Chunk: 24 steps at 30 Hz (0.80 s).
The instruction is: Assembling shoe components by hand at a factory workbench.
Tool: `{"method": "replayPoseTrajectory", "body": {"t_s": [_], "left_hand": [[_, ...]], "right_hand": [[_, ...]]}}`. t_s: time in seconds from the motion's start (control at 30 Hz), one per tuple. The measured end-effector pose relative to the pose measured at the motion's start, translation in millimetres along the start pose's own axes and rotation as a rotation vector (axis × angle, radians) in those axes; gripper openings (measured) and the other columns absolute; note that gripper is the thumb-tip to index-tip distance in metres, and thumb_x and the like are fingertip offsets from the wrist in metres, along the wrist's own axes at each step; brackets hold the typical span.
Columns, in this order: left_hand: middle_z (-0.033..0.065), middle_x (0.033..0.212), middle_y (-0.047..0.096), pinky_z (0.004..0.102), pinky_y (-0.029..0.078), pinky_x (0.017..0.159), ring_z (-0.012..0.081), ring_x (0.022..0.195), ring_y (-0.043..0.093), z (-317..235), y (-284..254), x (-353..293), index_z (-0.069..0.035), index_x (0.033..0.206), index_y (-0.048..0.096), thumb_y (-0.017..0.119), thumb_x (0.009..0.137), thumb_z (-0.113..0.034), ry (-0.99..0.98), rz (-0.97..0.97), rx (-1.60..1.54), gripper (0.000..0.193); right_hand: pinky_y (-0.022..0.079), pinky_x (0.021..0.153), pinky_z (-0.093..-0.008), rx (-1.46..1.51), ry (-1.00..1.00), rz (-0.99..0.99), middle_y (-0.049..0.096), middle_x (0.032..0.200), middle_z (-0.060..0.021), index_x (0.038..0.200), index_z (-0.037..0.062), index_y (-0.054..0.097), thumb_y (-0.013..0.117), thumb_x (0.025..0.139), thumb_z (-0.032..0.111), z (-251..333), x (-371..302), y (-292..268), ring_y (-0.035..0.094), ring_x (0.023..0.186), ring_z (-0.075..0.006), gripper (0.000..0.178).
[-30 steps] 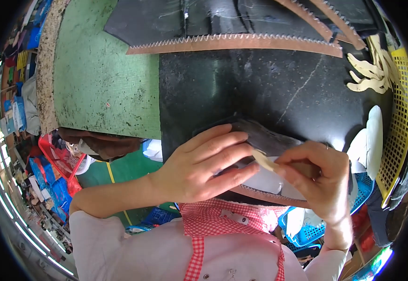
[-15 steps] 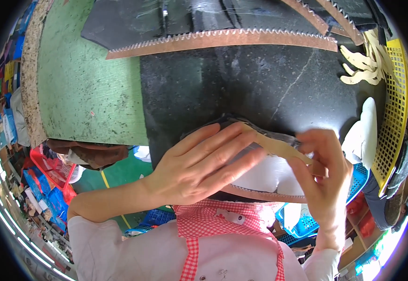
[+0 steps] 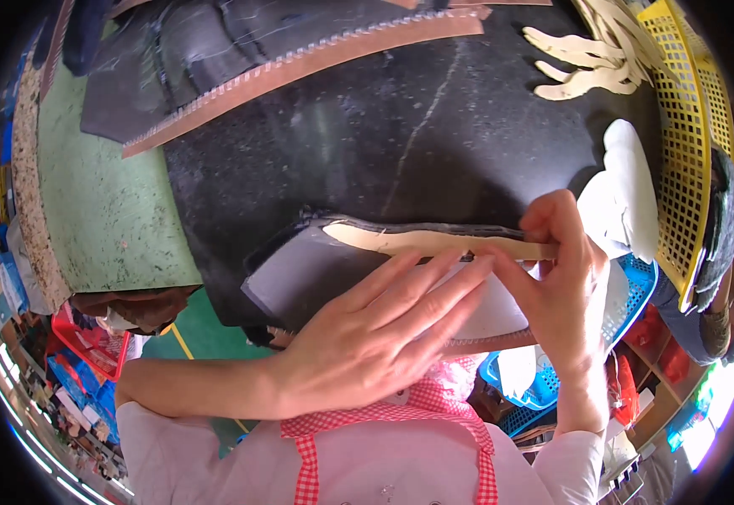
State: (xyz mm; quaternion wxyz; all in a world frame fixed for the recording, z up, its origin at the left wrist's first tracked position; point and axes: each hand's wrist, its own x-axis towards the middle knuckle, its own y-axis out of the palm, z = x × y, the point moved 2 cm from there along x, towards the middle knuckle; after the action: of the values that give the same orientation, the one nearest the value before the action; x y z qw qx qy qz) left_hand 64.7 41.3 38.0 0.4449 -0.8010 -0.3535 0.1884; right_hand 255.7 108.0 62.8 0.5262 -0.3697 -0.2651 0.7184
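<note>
A long, curved cream strip (image 3: pixel 367 239) lies along the far edge of a dark grey sheet piece (image 3: pixel 295 273) at the table's near edge. My left hand (image 3: pixel 375 337) rests flat over this piece, fingers stretched out, with the fingertips at the strip's near side. The strip's right end is pinched between the thumb and fingers of my right hand (image 3: pixel 565 282). Part of the piece, including a pale area (image 3: pixel 502 307) and a brown stitched border (image 3: pixel 493 341), shows between the hands. My hands hide the rest of it.
Dark pieces with brown stitched borders (image 3: pixel 300 76) lie at the far left of the black table surface (image 3: pixel 300 168). Several cream strips (image 3: pixel 594 71) are bunched at the far right. White shaped pieces (image 3: pixel 628 185) lie by a yellow perforated basket (image 3: pixel 683 143). Blue baskets (image 3: pixel 636 295) stand below.
The cream strip now lies straighter along the piece's edge, and my left fingers have slid toward my right hand. The view has shifted, so the table things appear further left.
</note>
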Motion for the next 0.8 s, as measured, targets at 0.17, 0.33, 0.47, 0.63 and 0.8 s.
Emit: {"method": "replayPoseTrajectory", "body": {"t_s": [0.17,0.33,0.47,0.63,0.8], "left_hand": [[0.0009,0.159,0.043,0.0424,0.036,0.117,0.0225,0.144,0.039,1.3,10.0,-0.2,-0.013,0.144,0.056,0.063,0.089,-0.034,0.013,0.013,0.015,0.059],[-0.0052,0.160,0.042,0.0440,0.038,0.109,0.0247,0.143,0.037,-1.1,12.8,5.2,-0.027,0.143,0.058,0.066,0.087,-0.030,0.036,-0.029,0.078,0.057],[0.0041,0.151,0.050,0.0434,0.044,0.099,0.0236,0.128,0.050,-2.6,5.4,15.4,-0.024,0.142,0.059,0.073,0.082,-0.027,0.021,-0.089,0.093,0.061],[0.0101,0.111,0.056,0.0349,0.051,0.075,0.0194,0.083,0.062,18.2,0.6,45.3,-0.009,0.125,0.063,0.085,0.070,-0.010,-0.013,-0.304,-0.149,0.059],[0.0083,0.099,0.058,0.0334,0.052,0.064,0.0229,0.075,0.060,22.2,2.6,56.8,-0.007,0.112,0.063,0.081,0.066,0.003,0.010,-0.356,-0.083,0.050]], "right_hand": [[0.053,0.065,-0.0215,0.375,0.184,-0.035,0.071,0.088,-0.0039,0.097,-0.0026,0.067,0.075,0.083,-0.002,-32.1,-25.2,-21.1,0.066,0.071,-0.0082,0.016],[0.055,0.068,-0.0220,0.462,0.211,-0.067,0.071,0.086,-0.0036,0.097,-0.0023,0.067,0.073,0.086,-0.006,-41.8,-22.5,-24.6,0.067,0.072,-0.0086,0.013],[0.055,0.067,-0.0216,0.451,0.185,-0.129,0.070,0.084,-0.0031,0.095,-0.0010,0.067,0.074,0.084,-0.005,-47.3,-19.2,-17.5,0.067,0.071,-0.0084,0.013],[0.051,0.061,-0.0220,0.199,0.066,-0.195,0.065,0.077,-0.0027,0.092,0.0024,0.066,0.078,0.081,-0.002,-40.5,-13.4,-14.6,0.061,0.064,-0.0078,0.018],[0.043,0.052,-0.0251,0.087,-0.016,-0.241,0.060,0.078,-0.0028,0.090,0.0054,0.062,0.084,0.074,0.002,-48.0,-15.9,-19.4,0.052,0.057,-0.0093,0.027]]}}
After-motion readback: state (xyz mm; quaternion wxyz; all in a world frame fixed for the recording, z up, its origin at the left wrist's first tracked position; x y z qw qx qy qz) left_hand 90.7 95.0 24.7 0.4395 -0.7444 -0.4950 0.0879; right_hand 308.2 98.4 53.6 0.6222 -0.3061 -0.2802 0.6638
